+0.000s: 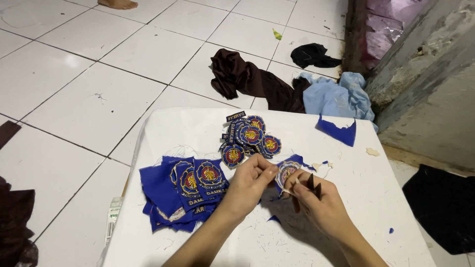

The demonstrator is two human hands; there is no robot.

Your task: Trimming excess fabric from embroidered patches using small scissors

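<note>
My left hand [250, 182] pinches the edge of a round embroidered patch [287, 172], fingers closed on its blue cloth border, and my right hand [316, 203] grips the same patch from the other side while also clasping a small dark pair of scissors [313, 186], whose blades stick up between my fingers. The patch sits between both hands, held just above the white table [376, 198], a little right of its middle. To my left on the table lies a stack of uncut blue cloth squares [185, 190], each bearing the same round emblem in red and yellow, the top ones fanned out and overlapping. Farther from me, near the table's middle, a small heap of trimmed patches [250, 137] rests, touching one another. A triangular scrap of blue cloth [339, 130] lies near the far right corner, with tiny blue offcuts and threads scattered around my hands. Beyond the table, on the white tiled floor [99, 74], lie a dark brown garment [247, 79], a light blue cloth [334, 96] and a black rag [312, 55]. A bare foot [118, 4] of another person shows at the top edge.
</note>
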